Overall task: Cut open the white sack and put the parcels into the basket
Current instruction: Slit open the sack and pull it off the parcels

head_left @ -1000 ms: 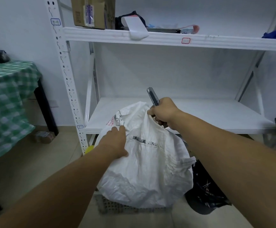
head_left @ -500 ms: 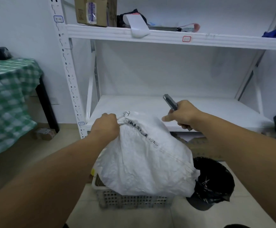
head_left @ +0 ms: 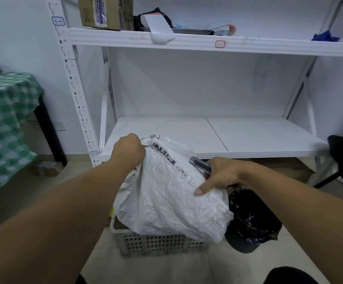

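A crumpled white sack with black print along its stitched seam rests on a grey perforated basket on the floor. My left hand grips the sack's top left corner and holds it up. My right hand is closed around a grey utility knife, whose tip points up and left. That hand's thumb presses on the seam at the sack's right side. The parcels inside the sack are hidden.
A white metal shelving rack stands right behind the sack. A black-lined bin sits to the right of the basket. A table under a green checked cloth is at the left, with a small box on the floor by it.
My left hand went from the sack's face to gripping its top corner and pulling it up. My right hand with the knife dropped from above the sack to its right seam.
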